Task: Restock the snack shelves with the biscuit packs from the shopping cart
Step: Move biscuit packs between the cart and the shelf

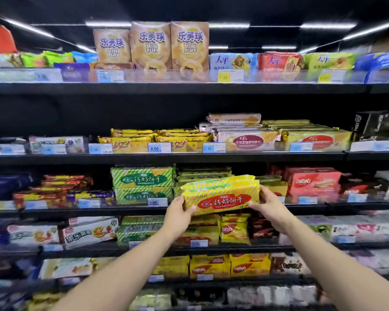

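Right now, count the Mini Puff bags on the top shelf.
3, side by side: left bag, middle bag, right bag. More may be hidden behind them.

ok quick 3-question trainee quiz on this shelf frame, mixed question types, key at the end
1. True or false: the left hand and the right hand each grip one end of the yellow biscuit pack.
2. Which goods lie on the shelf just left of the held pack? A) green striped packs B) glass bottles C) blue tins
3. Fill the gap: the Mini Puff bags stand on the ___ visible shelf.

Key: 1 true; 2 A; 3 top.
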`<state>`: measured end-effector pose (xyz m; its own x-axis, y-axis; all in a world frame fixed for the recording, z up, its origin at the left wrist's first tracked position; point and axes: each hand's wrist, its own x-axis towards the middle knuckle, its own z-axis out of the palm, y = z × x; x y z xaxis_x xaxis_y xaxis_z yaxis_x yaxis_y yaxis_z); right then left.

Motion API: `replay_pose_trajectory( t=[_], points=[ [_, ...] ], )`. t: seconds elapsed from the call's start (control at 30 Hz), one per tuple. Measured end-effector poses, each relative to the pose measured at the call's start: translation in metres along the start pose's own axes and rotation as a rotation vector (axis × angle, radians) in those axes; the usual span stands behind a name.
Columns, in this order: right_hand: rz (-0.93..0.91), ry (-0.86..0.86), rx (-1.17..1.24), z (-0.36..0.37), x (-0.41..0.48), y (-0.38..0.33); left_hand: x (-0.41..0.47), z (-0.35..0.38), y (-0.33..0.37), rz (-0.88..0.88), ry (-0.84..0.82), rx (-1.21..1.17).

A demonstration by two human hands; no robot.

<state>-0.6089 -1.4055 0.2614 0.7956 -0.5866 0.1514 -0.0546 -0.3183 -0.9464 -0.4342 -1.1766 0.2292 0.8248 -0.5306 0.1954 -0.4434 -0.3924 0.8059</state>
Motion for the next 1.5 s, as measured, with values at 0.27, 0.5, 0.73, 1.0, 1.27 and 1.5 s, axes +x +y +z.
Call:
replay_pose_trajectory(
  t=[0.27, 0.5, 0.73, 1.0, 1.27, 1.5],
  points=[
    [-0.104, 0.021, 0.004, 0.005, 0.035, 0.032, 0.026, 0.008, -0.002, 0.065, 0.114, -0.056],
    [-0.106, 0.044, -0.005, 0.003, 0.075, 0.031, 0.066, 0.014, 0.007, 0.101, 0.127, 0.051],
    [0.003, 0.071, -0.163, 0.000, 0.116, 0.030, 0.101, 0.018, 0.017, 0.055, 0.106, 0.143],
    [0.055, 0.098, -0.280, 0.011, 0.141, 0.041, 0.114, 0.029, 0.001, 0.081, 0.183, 0.191],
    [0.023, 0.005, -0.421, 0.025, 0.158, 0.035, 0.123, 0.031, -0.001, 0.004, 0.236, 0.261],
    [0.047, 0.006, -0.439, 0.033, 0.156, 0.030, 0.094, 0.065, -0.025, 0.309, 0.369, 0.581]
  ],
)
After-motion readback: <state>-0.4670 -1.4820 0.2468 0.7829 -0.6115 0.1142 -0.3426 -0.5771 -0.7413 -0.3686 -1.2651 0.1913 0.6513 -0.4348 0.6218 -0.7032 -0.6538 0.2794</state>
